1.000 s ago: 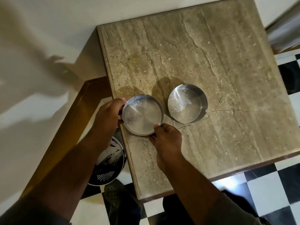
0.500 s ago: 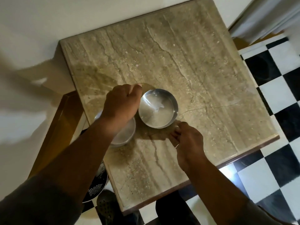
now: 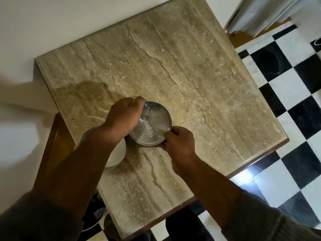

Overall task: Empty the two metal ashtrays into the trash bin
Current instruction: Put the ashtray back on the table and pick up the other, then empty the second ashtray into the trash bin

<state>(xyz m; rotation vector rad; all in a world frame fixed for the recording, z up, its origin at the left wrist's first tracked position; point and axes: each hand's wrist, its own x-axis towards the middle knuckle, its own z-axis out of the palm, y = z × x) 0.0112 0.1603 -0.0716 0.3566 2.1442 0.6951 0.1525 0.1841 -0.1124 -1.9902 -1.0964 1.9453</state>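
Second ashtray (image 3: 152,124), ash inside, is pinched by left hand (image 3: 124,117) and right hand (image 3: 178,143); should be kept level till over the bin (image 3: 95,213).

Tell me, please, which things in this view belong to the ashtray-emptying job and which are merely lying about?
Belong to the job:
- metal ashtray with pale crumbs, gripped by left hand and right hand
- second ashtray, mostly hidden under the left forearm
- perforated trash bin beside the table

Lying about:
- marble table
- checkered floor
- curtain
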